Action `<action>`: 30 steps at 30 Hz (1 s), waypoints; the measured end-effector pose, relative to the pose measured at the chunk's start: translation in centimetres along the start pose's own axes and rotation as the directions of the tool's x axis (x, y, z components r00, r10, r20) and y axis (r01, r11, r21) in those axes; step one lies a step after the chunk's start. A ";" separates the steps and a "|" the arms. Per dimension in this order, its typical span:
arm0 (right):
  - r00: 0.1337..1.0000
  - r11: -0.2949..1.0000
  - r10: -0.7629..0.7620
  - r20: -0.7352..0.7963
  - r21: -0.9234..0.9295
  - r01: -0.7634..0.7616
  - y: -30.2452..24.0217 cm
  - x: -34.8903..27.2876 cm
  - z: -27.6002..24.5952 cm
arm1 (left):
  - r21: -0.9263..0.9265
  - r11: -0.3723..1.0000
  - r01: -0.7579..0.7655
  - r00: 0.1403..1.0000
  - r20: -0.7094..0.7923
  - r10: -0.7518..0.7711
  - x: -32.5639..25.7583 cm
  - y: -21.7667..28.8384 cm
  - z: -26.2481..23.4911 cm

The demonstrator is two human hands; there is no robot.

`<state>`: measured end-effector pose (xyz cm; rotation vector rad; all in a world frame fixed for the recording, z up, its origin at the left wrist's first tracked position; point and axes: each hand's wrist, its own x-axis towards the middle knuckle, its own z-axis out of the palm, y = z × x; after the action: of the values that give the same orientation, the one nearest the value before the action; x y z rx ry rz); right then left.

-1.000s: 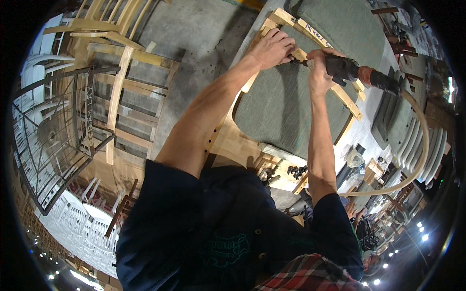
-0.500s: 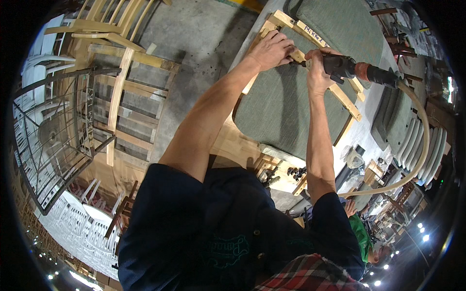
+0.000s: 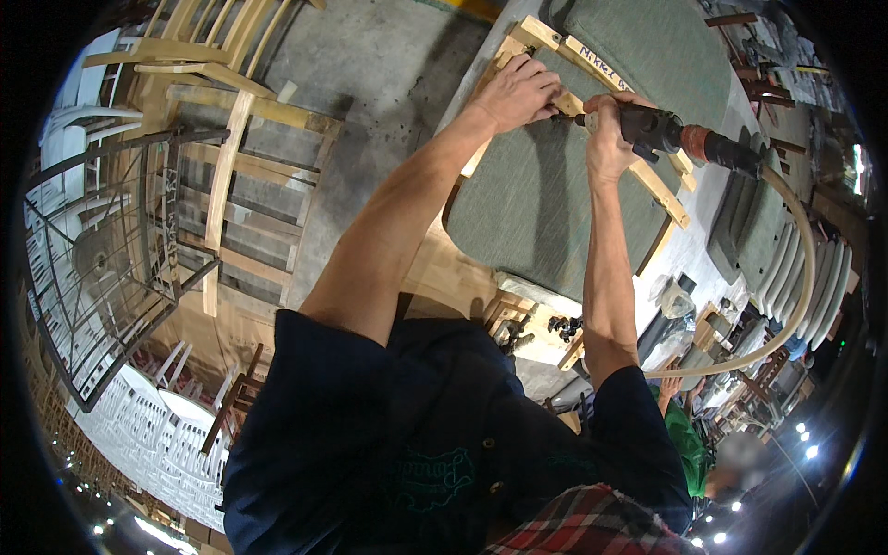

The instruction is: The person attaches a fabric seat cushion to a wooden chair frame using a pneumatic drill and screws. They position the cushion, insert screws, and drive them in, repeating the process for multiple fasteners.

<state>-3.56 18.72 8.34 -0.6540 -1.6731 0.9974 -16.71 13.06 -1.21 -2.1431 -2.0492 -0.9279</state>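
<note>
My right hand [image 3: 608, 143] grips a dark pneumatic screwdriver [image 3: 647, 128] with an orange-red band, held nearly level with its tip pointing left. My left hand [image 3: 518, 95] is closed by that tip, fingers curled over the wooden frame strip; whatever they pinch is hidden. Beneath both hands lies a grey-green upholstered cushion [image 3: 518, 203] with a light wooden frame [image 3: 659, 192] on it. A beige air hose [image 3: 807, 217] curves from the tool's rear end down the right side.
A second grey-green cushion [image 3: 647, 46] lies beyond the frame on the pale table [image 3: 689, 240]. Rounded grey seats [image 3: 814, 287] stand stacked at right. To the left are a wooden pallet [image 3: 250, 166], a metal-framed cart [image 3: 120, 250] and chair frames [image 3: 199, 60]. A co-worker's green sleeve [image 3: 684, 444] shows lower right.
The screwdriver's rear end has dipped slightly, while both hands stay almost in place. At lower right, the co-worker has shifted a little, with more of the forearm showing.
</note>
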 end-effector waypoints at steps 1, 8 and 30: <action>1.000 0.999 -0.022 0.011 -0.045 0.023 -0.1 0.1 0.0 | 0.004 1.000 -0.003 1.000 -0.014 0.003 -0.1 -0.1 0.2; 0.999 0.996 -0.013 0.038 -0.086 0.016 -0.6 0.2 0.2 | -0.013 1.000 -0.008 1.000 -0.021 0.008 -0.1 -0.2 0.0; 0.998 0.998 0.058 -0.025 -0.009 -0.058 -4.1 0.0 -0.1 | -0.081 0.996 -0.049 0.997 -0.061 0.044 -0.2 -0.5 0.1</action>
<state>-3.30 16.65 11.93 -0.7220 -1.6459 1.0189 -17.11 12.94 -1.54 -2.1652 -1.9589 -1.0741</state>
